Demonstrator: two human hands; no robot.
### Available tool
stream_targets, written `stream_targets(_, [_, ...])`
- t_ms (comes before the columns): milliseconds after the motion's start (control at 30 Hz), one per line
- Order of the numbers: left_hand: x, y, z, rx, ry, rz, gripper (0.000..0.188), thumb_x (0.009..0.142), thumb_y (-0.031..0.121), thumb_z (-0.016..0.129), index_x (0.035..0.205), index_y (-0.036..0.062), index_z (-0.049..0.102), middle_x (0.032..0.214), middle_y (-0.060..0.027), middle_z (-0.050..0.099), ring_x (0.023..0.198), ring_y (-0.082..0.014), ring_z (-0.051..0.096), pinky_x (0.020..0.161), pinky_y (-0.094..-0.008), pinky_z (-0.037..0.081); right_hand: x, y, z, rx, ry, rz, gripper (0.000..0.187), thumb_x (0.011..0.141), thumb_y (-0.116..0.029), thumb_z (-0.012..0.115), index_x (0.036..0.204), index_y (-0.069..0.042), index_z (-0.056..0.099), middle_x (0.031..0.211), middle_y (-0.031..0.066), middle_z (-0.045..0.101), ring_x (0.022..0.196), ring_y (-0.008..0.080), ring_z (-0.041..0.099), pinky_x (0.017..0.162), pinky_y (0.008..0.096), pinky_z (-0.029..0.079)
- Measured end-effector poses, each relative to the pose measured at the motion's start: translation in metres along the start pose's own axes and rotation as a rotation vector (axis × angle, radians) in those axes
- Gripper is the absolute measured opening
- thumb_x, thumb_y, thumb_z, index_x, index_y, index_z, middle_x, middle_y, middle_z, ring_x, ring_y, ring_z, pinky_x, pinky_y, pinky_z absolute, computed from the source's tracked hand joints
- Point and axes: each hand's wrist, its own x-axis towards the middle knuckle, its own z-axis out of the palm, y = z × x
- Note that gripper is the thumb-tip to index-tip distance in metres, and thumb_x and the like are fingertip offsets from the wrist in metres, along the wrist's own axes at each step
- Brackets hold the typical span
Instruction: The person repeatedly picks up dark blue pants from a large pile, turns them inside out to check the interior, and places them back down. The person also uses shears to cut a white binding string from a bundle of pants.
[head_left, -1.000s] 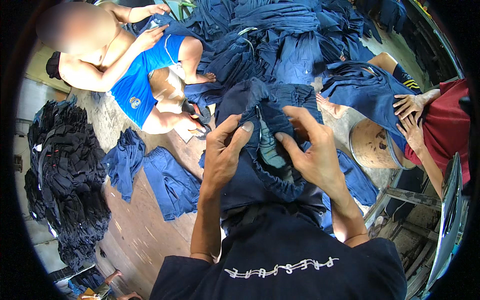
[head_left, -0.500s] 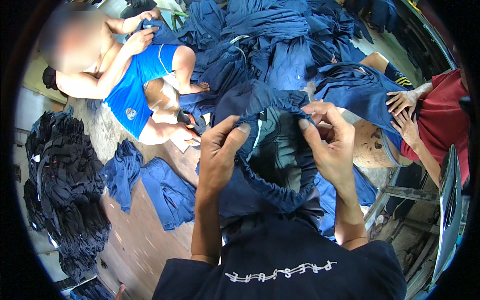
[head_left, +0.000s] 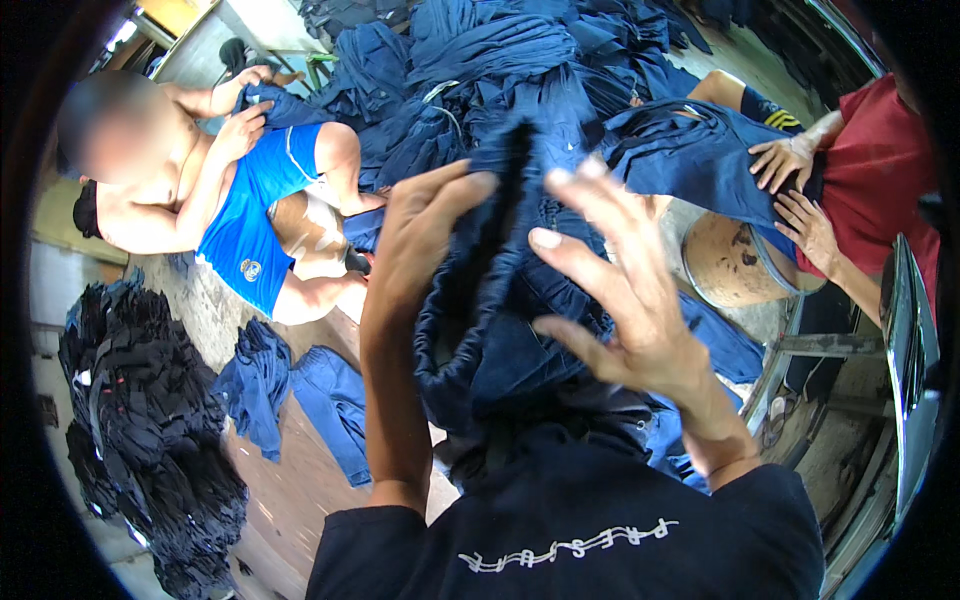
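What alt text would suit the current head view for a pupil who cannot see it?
A person's left hand grips the gathered edge of a dark blue garment, their right hand spread open close to it. Beyond lies a heap of blue clothes, with one co-worker in blue shorts at left and another in a red top at right.

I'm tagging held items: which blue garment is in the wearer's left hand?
The garment at centre: the left hand grips its gathered waistband. The others are on the floor, in the heap or with co-workers.
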Motion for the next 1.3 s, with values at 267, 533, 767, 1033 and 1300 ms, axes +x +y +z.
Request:
stream_targets(267, [0.007, 0.001, 0.063, -0.481, -0.638, -0.154, 0.057, 0.111, 0.026, 0.053, 0.16, -0.0028, 0.048, 0.141, -0.023, 0.069, 0.125, -0.0322, 0.071, 0.108, -0.0393, 0.054, -0.035, 0.04, -0.09, -0.382, -0.227, -0.126, 0.024, 0.1, -0.027, 0.063, 0.111, -0.007, 0.072, 0.134, 0.0122, 0.077, 0.097, 0.0238, 0.077, 0.075, 0.0352, 0.043])
stream_targets(533, [-0.015, -0.008, 0.035, 0.095, -0.417, 0.091, 0.064, 0.112, 0.041, 0.047, 0.144, -0.013, 0.06, 0.127, -0.0272, 0.074, 0.126, -0.0295, 0.071, 0.117, -0.0445, 0.047, -0.223, 0.045, -0.167, -0.533, 0.3, 1.028, 0.044, 0.093, -0.027, 0.091, 0.126, -0.001, 0.077, 0.11, 0.0112, 0.083, 0.096, 0.0151, 0.076, 0.091, 0.0341, 0.059])
stream_targets(767, [-0.068, -0.017, 0.112, -0.686, -1.28, 0.202, 0.055, 0.112, 0.04, 0.053, 0.127, -0.0106, 0.069, 0.107, -0.0255, 0.077, 0.106, -0.0309, 0.075, 0.099, -0.0443, 0.056, -0.411, -0.019, -0.237, -0.899, 0.217, 1.311, 0.045, 0.097, -0.037, 0.084, 0.134, -0.011, 0.076, 0.113, 0.0192, 0.082, 0.102, 0.0302, 0.079, 0.093, 0.0413, 0.059])
stream_targets(1033, [-0.14, -0.015, 0.17, -0.79, -1.436, -0.076, 0.041, 0.108, 0.03, 0.059, 0.12, -0.0079, 0.07, 0.108, -0.023, 0.076, 0.105, -0.0278, 0.073, 0.096, -0.0412, 0.055, -0.513, -0.072, -0.203, -1.371, -0.307, 1.76, 0.042, 0.107, -0.042, 0.065, 0.139, -0.015, 0.069, 0.103, 0.0269, 0.079, 0.102, 0.0484, 0.076, 0.088, 0.0595, 0.059])
stream_targets(1300, [-0.156, -0.018, 0.182, -0.821, -1.393, -0.15, 0.027, 0.104, 0.019, 0.065, 0.113, -0.0053, 0.071, 0.109, -0.0204, 0.075, 0.103, -0.0247, 0.071, 0.094, -0.0381, 0.054, -0.568, -0.062, 0.053, -0.588, -0.331, 2.051, 0.075, 0.09, -0.064, 0.079, 0.148, -0.018, 0.068, 0.11, 0.0218, 0.081, 0.107, 0.0438, 0.078, 0.093, 0.0561, 0.061])
